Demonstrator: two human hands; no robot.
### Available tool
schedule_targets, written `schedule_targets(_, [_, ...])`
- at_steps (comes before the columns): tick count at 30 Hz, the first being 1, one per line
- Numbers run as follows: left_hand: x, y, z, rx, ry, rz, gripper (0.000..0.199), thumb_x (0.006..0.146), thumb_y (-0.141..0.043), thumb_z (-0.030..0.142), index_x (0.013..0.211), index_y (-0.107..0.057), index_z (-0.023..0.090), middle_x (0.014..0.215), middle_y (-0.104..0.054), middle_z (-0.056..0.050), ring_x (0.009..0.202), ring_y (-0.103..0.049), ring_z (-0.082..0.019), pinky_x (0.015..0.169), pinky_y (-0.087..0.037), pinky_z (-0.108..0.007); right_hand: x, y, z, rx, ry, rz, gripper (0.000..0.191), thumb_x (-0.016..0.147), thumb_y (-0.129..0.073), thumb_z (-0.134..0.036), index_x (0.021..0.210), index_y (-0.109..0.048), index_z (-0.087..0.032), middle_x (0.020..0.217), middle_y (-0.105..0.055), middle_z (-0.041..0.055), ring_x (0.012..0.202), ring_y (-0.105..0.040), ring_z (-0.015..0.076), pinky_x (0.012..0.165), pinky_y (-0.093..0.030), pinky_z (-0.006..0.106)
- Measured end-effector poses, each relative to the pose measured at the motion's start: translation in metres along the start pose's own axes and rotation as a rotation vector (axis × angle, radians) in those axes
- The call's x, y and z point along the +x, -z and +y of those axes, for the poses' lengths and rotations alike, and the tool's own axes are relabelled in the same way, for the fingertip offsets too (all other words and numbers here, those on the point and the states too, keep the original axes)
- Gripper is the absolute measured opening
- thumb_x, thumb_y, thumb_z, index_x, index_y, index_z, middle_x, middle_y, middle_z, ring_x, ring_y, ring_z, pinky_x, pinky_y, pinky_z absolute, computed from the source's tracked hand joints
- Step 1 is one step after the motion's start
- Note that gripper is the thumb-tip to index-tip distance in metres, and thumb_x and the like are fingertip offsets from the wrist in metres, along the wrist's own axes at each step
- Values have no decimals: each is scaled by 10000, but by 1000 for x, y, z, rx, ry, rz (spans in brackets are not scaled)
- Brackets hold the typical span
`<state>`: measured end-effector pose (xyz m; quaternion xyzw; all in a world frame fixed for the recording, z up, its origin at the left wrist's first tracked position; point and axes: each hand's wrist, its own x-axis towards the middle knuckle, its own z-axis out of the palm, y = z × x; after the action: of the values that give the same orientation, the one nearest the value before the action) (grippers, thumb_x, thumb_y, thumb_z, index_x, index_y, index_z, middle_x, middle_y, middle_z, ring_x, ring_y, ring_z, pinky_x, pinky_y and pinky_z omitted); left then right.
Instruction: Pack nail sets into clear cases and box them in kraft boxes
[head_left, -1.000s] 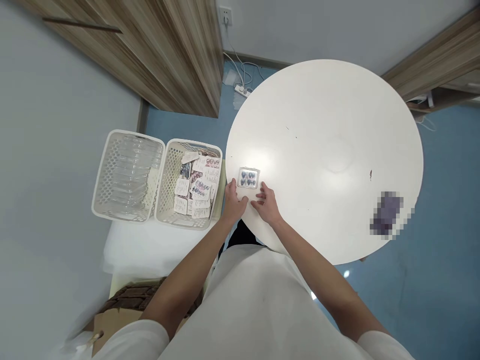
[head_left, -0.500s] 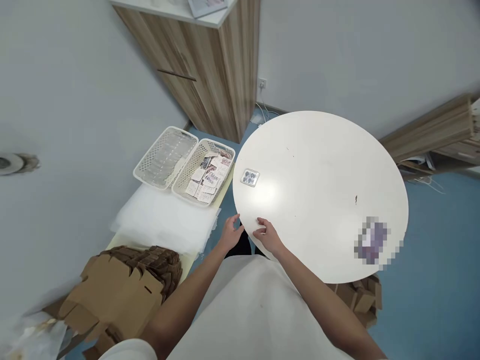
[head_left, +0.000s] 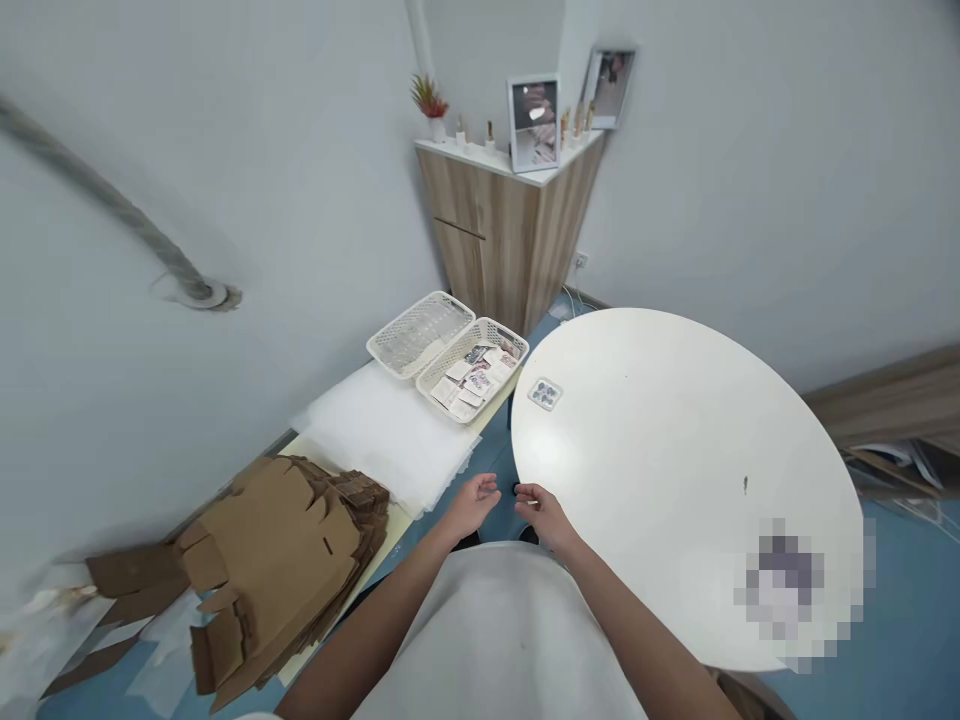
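Observation:
My left hand [head_left: 474, 504] hangs in the air left of the round white table [head_left: 660, 430], fingers loosely bent and apart, holding nothing. Over the table's near left edge is my right hand [head_left: 544, 510], also with nothing in it and its fingers apart. A small clear pack with dark round pieces [head_left: 545, 393] lies on the table's left part, beyond my right hand. On a side table, left of the round one, a white basket [head_left: 424, 398] holds printed cards [head_left: 480, 380], and another basket [head_left: 397, 370] holds clear plastic packs.
White foam sheets [head_left: 382, 430] and a stack of flat brown cardboard boxes [head_left: 277, 550] lie on the side table. A wooden cabinet [head_left: 510, 240] with picture frames stands in the corner. A pixelated item [head_left: 784, 580] is at the round table's right.
The view has tilted up and turned left, bringing the cabinet's top into sight. Both hands remain apart and hold nothing.

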<state>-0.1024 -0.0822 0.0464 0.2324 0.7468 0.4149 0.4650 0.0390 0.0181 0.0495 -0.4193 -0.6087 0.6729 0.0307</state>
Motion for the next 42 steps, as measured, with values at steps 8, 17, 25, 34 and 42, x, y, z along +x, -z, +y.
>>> schedule_targets(8, [-10, 70, -36, -23, 30, 224, 427, 712, -564, 341, 1086, -520, 139, 1188, -517, -140, 1021, -536, -229, 847, -428, -335, 43, -67, -19, -87, 34, -94, 396, 673, -584, -327, 1037, -561, -172, 982, -608, 86, 895, -577, 198, 791, -463, 361])
schedule_targets(17, [1, 117, -60, 43, 131, 260, 482, 704, -547, 411, 1112, -513, 157, 1242, -480, -128, 1160, -433, -251, 954, -323, -331, 64, -105, -30, -440, -15, -200, 449, 702, -560, -353, 1119, -534, -189, 1211, -512, 90, 1123, -472, 240, 930, -380, 393])
schedule_targets(25, [31, 132, -50, -47, 257, 277, 513, 726, -518, 428, 1164, -473, 165, 1328, -395, -121, 1230, -344, -254, 1003, -250, -343, 126, -133, -52, -673, 22, -319, 617, 722, -536, -377, 1276, -373, -158, 1329, -386, 123, 1238, -338, 246, 996, -295, 407])
schedule_targets(34, [61, 129, -73, -85, 409, 284, 514, 759, -485, 412, 1203, -434, 158, 1338, -367, -123, 1235, -335, -234, 1002, -254, -322, 170, -150, -40, -939, 199, -532, 732, 747, -521, -276, 1367, -155, -144, 1455, -9, 117, 1326, 27, 261, 1041, -144, 464])
schedule_targets(42, [66, 134, -75, -68, 333, 353, 362, 799, -399, 426, 965, -588, 166, 1010, -593, -93, 1005, -506, -223, 836, -382, -317, 151, -172, -37, -1179, 375, -740, 789, 737, -516, -253, 1381, -73, -148, 1455, -47, 101, 1327, 47, 248, 1044, -10, 501])
